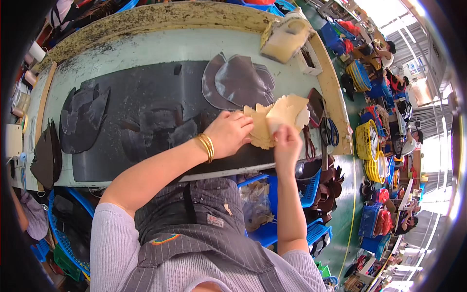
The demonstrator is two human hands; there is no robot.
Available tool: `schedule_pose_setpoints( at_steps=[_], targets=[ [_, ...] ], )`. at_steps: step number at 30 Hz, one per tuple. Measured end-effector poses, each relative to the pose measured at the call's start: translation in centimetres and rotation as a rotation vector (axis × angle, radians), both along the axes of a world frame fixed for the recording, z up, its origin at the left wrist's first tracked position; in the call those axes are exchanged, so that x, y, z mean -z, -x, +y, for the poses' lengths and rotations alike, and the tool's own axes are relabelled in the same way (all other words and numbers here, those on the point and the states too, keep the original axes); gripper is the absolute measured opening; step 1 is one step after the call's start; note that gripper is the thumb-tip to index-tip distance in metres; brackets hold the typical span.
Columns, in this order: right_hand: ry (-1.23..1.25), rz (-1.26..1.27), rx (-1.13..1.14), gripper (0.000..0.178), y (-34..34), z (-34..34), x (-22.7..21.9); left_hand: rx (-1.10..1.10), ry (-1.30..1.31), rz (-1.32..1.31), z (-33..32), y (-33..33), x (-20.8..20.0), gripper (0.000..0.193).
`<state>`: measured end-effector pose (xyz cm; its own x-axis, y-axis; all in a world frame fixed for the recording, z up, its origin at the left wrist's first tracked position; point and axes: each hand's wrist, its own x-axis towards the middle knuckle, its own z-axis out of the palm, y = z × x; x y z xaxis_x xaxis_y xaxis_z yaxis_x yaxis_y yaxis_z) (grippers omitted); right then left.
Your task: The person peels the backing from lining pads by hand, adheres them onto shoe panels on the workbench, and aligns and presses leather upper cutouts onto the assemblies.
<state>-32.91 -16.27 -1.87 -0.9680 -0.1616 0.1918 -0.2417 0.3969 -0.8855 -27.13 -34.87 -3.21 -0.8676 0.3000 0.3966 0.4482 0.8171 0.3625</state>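
A stack of tan, leather-like cut pieces with scalloped and zigzag edges lies at the front right of the dark work mat. My left hand, gold bangles at its wrist, grips the stack's left edge with bent fingers. At the near right edge, my right hand is closed in a pinch on a tan piece whose corner lifts away from the others; this spot is slightly blurred. Just beyond the stack, shiny dark rounded pieces overlap on the mat.
More dark pieces lie at the left of the mat, and a dark stack sits near the table's left end. Scissors rest at the right edge. A yellowish block stands at the back right. Blue baskets are below the table.
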Motion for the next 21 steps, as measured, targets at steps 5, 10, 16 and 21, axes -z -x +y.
schedule_pose_setpoints(
  at_steps=[5,10,16,21],
  targets=[
    [-0.357,0.943,0.144,0.014,-3.3,-1.0,-5.8,-0.021,-0.588,-0.053,1.8,-2.2,-4.7,0.035],
    [-0.343,0.983,-0.121,0.02,-7.0,-3.2,-5.6,-0.008,-1.631,-0.332,2.2,-8.8,-7.2,0.019],
    [-0.142,1.082,-0.359,0.031,-11.5,-7.3,-6.2,-0.215,-1.667,-0.234,0.6,-13.4,-8.0,0.019],
    [0.063,0.788,-0.507,0.038,-13.2,-8.7,-8.0,-0.183,-1.801,-0.196,-1.1,-15.7,-8.4,0.019]
  ],
)
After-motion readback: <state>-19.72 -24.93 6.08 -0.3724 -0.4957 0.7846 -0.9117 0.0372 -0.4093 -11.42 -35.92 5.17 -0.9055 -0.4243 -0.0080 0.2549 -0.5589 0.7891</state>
